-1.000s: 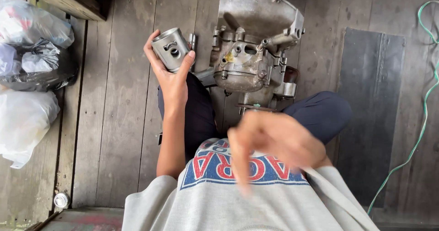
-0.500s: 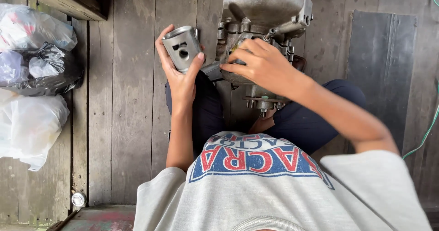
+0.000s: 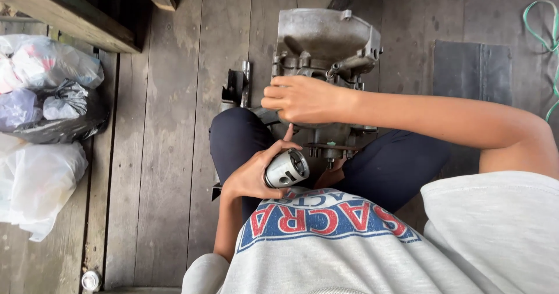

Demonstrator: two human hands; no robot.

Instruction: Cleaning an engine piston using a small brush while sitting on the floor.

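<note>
My left hand (image 3: 251, 176) holds a piston (image 3: 287, 168) low in front of my chest, over my lap. The fingers (image 3: 278, 149) curl around its silver skirt, with the forefinger raised and pointing up toward the engine; the thumb is hidden beneath. The piston lies on its side, crown toward my palm, and its pin hole shows as a dark spot on the side wall.

My right hand (image 3: 303, 99) rests on top of the engine (image 3: 326, 43), which stands on the floor (image 3: 169, 154) between my knees. Its fingers are bent and pressed together against the grey casting; I cannot tell whether they pinch anything underneath. The two hands are near each other but apart, the right above the left.

A black metal part (image 3: 235, 87) lies just beside the engine, at my left knee. Plastic bags (image 3: 43, 96), white and black, sit well off to the left, a dark mat (image 3: 471, 67) to the right, and a green cord (image 3: 538, 32) beyond it.
</note>
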